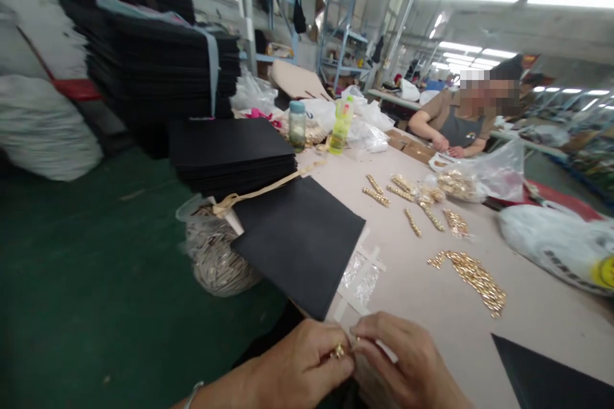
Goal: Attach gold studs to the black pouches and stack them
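Left hand (307, 361): thumb and finger pinched on a small gold piece (338, 351), by the near edge of the table (407, 287).
Right hand (407, 358): fingertips nearly together, just beside the left's; cannot tell if they hold anything.
Gold heap (480, 281): loose, beyond the right hand.
Black sheet (304, 239): flat, beyond the left.
Bottles (340, 128): 2, upright.

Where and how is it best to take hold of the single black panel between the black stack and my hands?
Probably by its left edge, coming from over the green floor, pinched from above and below. The black panel is thin and lies flat, and that edge appears to reach the border of the table, likely leaving room underneath.
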`<state>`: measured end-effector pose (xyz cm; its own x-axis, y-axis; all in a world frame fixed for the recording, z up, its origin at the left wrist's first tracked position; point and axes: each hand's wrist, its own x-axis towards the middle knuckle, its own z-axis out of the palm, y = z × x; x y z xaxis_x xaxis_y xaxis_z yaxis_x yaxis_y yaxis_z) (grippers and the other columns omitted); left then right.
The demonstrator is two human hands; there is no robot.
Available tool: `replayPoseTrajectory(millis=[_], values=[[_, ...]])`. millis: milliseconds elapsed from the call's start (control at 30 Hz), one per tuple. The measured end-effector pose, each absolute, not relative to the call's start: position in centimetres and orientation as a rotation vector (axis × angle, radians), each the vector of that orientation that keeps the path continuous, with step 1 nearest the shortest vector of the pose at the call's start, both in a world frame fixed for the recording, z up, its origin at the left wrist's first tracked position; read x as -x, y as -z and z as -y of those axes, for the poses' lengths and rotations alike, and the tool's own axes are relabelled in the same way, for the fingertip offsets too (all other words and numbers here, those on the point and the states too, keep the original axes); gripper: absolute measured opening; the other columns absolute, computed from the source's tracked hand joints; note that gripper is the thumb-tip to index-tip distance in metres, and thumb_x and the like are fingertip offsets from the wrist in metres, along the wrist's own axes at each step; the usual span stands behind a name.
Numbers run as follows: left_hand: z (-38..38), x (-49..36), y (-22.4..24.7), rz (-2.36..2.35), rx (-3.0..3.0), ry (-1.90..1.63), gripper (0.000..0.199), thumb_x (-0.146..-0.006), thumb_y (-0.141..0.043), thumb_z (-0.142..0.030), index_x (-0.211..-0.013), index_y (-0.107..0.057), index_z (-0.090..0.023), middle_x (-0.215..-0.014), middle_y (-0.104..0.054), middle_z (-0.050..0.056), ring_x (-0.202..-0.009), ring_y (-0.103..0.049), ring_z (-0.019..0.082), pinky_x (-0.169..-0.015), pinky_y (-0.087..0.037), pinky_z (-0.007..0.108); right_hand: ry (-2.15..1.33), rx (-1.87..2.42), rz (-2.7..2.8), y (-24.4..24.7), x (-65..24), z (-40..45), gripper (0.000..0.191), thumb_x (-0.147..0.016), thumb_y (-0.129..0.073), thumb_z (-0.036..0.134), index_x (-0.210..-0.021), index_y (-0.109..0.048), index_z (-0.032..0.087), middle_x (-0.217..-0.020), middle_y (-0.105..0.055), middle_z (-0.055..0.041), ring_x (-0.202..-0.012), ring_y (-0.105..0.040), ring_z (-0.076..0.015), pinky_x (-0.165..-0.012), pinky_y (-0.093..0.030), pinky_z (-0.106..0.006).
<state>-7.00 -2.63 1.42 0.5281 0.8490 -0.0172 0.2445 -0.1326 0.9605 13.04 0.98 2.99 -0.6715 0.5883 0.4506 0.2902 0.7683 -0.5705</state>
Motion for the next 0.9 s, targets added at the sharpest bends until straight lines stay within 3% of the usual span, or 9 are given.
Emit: replayPoseTrajectory(millis=[100,333,433,567,633,800,900], values=[[3.5,8.8,0.4,-1.216,-1.231,-0.884,0.012,-0.081,-0.059,-0.03,-0.082,-0.061,-0.018,-0.059,-0.046,-0.007,-0.055,-0.042,0.009,-0.054,-0.033,0.021,-0.62,0.864,2.206,-2.2,-11.2,-3.7,0.01,-0.09,-0.06,0.02,-0.095,-0.069,0.021,-0.084,-0.074,-0.0011,-0.072,-0.068,-0.0127,-0.067,-0.052,-0.021],[3.3,13.3,4.4,-1.584,-0.562,-1.371,0.049,-0.076,-0.064,-0.057,-0.105,-0.05,-0.019,-0.065,-0.051,-0.008,-0.038,-0.025,0.003,-0.037,-0.018,0.018,-0.382,0.966,2.34,-0.1,-4.2,-11.6,0.018,-0.095,-0.053,0.024,-0.095,-0.071,0.02,-0.094,-0.074,-0.0054,-0.088,-0.067,-0.0192,-0.082,-0.051,-0.03],[1.9,14.2,4.5,-1.61,-0.578,-1.446,0.046,-0.074,-0.066,-0.057,-0.097,-0.051,-0.02,-0.065,-0.053,-0.008,-0.038,-0.027,0.003,-0.036,-0.02,0.018,-0.226,0.96,2.498,0.7,-2.6,-12.5,0.021,-0.096,-0.052,0.025,-0.093,-0.071,0.019,-0.092,-0.072,-0.0072,-0.087,-0.062,-0.022,-0.084,-0.048,-0.035],[0.2,14.8,4.2,-1.65,-0.638,-1.483,0.041,-0.074,-0.068,-0.054,-0.07,-0.043,-0.022,-0.05,-0.029,-0.013,-0.04,-0.024,0.005,-0.037,-0.02,0.017,-0.302,0.882,2.508,1.6,-3.4,-11.9,0.018,-0.095,-0.055,0.026,-0.094,-0.072,0.021,-0.095,-0.072,-0.0047,-0.089,-0.061,-0.0198,-0.085,-0.047,-0.033],[-0.2,15.0,4.0,-1.654,-0.686,-1.491,0.042,-0.074,-0.069,-0.05,-0.065,-0.04,-0.022,-0.049,-0.027,-0.012,-0.041,-0.025,0.005,-0.039,-0.02,0.017,-0.384,0.87,2.455,1.9,-4.5,-11.5,0.016,-0.094,-0.056,0.027,-0.095,-0.072,0.022,-0.096,-0.072,-0.0032,-0.089,-0.061,-0.0186,-0.086,-0.047,-0.032],[0.4,15.2,2.6,-1.479,-0.855,-1.384,0.03,-0.069,-0.074,-0.043,-0.075,-0.056,-0.02,-0.052,-0.038,-0.01,-0.045,-0.034,0.007,-0.043,-0.029,0.017,-0.59,0.994,2.281,1.7,-7.2,-9.9,0.014,-0.091,-0.059,0.028,-0.093,-0.072,0.023,-0.092,-0.074,-0.0013,-0.086,-0.065,-0.0173,-0.082,-0.048,-0.029],[1.5,14.8,1.9,-1.296,-0.903,-1.209,0.03,-0.072,-0.072,-0.044,-0.086,-0.061,-0.02,-0.053,-0.039,-0.01,-0.04,-0.025,0.005,-0.037,-0.021,0.016,-0.81,1.15,2.131,1.1,-8.5,-8.1,0.014,-0.088,-0.062,0.031,-0.09,-0.073,0.024,-0.088,-0.074,-0.0003,-0.08,-0.067,-0.0162,-0.075,-0.049,-0.026]])
